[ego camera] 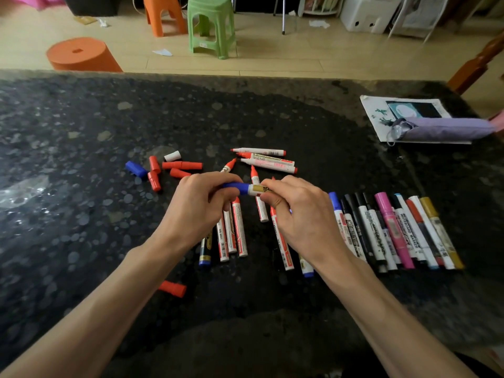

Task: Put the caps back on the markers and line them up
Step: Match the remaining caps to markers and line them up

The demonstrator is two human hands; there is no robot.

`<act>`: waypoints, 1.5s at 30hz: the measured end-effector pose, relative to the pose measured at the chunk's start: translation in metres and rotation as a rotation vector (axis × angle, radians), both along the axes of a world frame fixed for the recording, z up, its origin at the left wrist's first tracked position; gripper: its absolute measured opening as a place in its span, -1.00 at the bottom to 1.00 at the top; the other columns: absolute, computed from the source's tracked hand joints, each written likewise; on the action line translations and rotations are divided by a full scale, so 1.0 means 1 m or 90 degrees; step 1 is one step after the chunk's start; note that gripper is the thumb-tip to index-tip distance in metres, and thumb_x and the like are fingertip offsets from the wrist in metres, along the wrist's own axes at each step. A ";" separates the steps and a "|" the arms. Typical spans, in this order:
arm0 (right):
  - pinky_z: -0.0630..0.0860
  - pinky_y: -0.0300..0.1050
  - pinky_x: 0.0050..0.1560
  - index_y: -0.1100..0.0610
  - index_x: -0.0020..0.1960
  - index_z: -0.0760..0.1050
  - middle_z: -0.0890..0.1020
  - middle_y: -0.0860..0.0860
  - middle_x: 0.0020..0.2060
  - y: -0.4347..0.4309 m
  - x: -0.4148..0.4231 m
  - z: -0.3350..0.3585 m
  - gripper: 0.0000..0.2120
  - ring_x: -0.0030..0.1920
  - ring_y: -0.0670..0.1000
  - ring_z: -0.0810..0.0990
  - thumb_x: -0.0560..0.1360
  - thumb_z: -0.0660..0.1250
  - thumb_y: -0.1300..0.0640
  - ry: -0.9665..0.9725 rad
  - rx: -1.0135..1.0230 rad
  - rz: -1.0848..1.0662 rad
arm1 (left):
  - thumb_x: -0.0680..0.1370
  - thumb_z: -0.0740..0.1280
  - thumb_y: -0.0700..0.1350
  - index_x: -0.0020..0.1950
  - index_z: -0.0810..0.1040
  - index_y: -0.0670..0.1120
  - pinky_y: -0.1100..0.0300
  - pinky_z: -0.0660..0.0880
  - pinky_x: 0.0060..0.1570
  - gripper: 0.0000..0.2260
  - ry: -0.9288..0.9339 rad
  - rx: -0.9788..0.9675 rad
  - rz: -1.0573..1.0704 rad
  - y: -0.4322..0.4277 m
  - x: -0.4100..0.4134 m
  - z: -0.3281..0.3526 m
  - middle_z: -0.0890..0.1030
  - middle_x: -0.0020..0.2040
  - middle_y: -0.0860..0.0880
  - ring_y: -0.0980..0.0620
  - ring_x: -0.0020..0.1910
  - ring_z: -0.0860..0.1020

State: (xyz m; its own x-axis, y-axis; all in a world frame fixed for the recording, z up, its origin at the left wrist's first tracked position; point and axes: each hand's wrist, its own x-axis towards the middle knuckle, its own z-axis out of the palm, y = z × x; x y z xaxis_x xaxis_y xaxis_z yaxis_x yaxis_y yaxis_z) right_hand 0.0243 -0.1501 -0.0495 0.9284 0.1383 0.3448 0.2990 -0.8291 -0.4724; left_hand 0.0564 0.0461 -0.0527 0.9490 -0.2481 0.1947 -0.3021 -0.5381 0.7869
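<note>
Above the middle of the dark speckled stone table (81, 126), both hands hold one marker level. The left hand (201, 203) has its fingers (226, 203) closed around the blue cap (236, 187), and the right hand (297, 211) has its fingers (272, 200) pinched on the white barrel with a gold label (257, 189); cap and barrel meet between the hands, though I cannot tell whether the cap is fully seated.

Under and beyond the hands lie uncapped white markers with red tips (266, 160), some in a loose stack at the far side, others pointing away beneath the wrists. To the left of these, loose red plastic caps (182, 165) are scattered together with a loose blue cap (135, 168) and a small white cap (172, 156). One more red cap (172, 288) lies alone near the left forearm.

To the right of the right hand, a row of capped markers (395, 230) lies side by side, touching, with blue, black, pink, red and gold caps pointing away from the person.

At the far right corner of the table, a folded lilac umbrella (441, 129) rests on a white printed paper sheet (373, 110). On the floor beyond the table stand a green plastic stool (211, 25) and an orange plastic stool (162, 15).
</note>
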 end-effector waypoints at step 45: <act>0.52 -0.07 0.15 -0.05 0.26 0.57 0.57 -0.18 0.05 0.026 0.011 -0.009 -0.74 0.10 -0.16 0.52 0.63 0.27 -0.08 0.102 -0.009 0.019 | 0.50 0.44 0.17 0.05 0.70 0.02 -0.01 0.51 0.14 -0.74 0.179 0.129 0.507 0.124 0.066 -0.040 0.72 0.07 -0.03 -0.13 0.19 0.62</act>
State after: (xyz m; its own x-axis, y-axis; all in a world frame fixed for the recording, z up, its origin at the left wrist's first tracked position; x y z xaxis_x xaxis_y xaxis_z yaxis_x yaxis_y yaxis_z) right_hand 0.0351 -0.1243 -0.0580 0.9670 0.1696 0.1901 0.2445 -0.8278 -0.5050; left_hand 0.1229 0.1699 -0.0926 0.8614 0.5056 -0.0486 0.4149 -0.6453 0.6415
